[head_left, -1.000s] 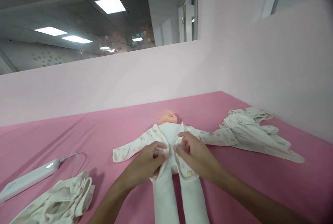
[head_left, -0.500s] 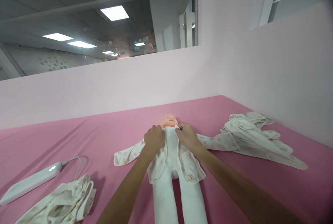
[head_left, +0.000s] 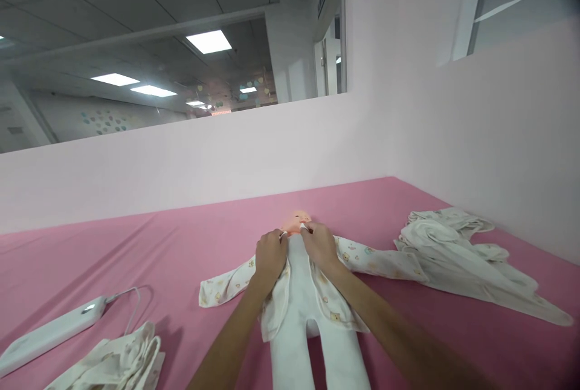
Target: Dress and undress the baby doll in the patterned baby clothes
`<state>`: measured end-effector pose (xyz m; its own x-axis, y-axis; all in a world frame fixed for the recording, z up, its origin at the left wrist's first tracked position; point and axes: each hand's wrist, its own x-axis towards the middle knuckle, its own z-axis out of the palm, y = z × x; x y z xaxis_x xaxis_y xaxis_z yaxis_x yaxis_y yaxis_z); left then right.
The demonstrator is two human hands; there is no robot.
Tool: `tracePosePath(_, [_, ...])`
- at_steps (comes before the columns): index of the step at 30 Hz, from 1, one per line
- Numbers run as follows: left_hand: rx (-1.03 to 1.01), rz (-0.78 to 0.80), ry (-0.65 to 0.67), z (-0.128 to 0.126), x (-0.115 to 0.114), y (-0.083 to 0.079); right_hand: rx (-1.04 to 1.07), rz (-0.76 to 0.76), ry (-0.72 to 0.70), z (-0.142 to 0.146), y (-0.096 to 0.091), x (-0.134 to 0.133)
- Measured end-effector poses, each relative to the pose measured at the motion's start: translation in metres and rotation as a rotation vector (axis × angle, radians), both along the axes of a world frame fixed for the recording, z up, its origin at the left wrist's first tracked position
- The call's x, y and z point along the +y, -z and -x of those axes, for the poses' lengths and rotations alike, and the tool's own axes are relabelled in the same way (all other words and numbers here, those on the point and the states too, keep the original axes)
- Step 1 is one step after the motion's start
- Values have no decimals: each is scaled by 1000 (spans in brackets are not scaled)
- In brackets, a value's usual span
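Note:
A baby doll (head_left: pixel 296 293) with a white cloth body lies on its back on the pink sheet, head away from me. It wears a white printed baby shirt (head_left: pixel 378 262), whose sleeves stretch out to both sides and whose front lies apart down the middle. My left hand (head_left: pixel 272 254) pinches the shirt's collar edge on the left of the doll's neck. On the other side of the neck, my right hand (head_left: pixel 321 247) grips the opposite collar edge, lifting it slightly by the chin. My hands partly cover the doll's shoulders.
Crumpled white clothing (head_left: pixel 471 263) lies on the right, touching the shirt's sleeve end. At lower left are a folded printed garment (head_left: pixel 113 360) and a white elongated device (head_left: pixel 54 329) with a cord. Pale walls (head_left: pixel 226 160) with windows rise behind and on the right.
My right hand has drawn its collar edge inward and up towards the doll's chin. The left hand keeps its grip near the neck. The whole view has shifted slightly.

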<state>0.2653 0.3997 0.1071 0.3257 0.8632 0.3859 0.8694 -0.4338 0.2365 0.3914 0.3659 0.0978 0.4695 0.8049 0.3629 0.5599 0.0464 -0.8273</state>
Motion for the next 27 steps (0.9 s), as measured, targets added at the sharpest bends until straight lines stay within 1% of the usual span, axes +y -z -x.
tracePosePath(9, [7,-52,92,-1,-4,0,86,8,-20,-6,0,-4])
tracePosePath(14, [15,-80,176,-3,-6,2,131,-21,-97,-4,1,-1])
tracePosePath(17, [32,-81,171,-3,-7,3,153,-57,-160,-2,1,-1])
tracePosePath(21, [88,-89,174,-3,-7,3,180,-86,-203,1,-1,-6])
tracePosePath(24, [142,-100,194,-2,-7,3,189,-97,-206,3,-3,-9])
tracePosePath(27, [145,-122,208,-1,-7,4,173,-87,-198,5,-4,-10])
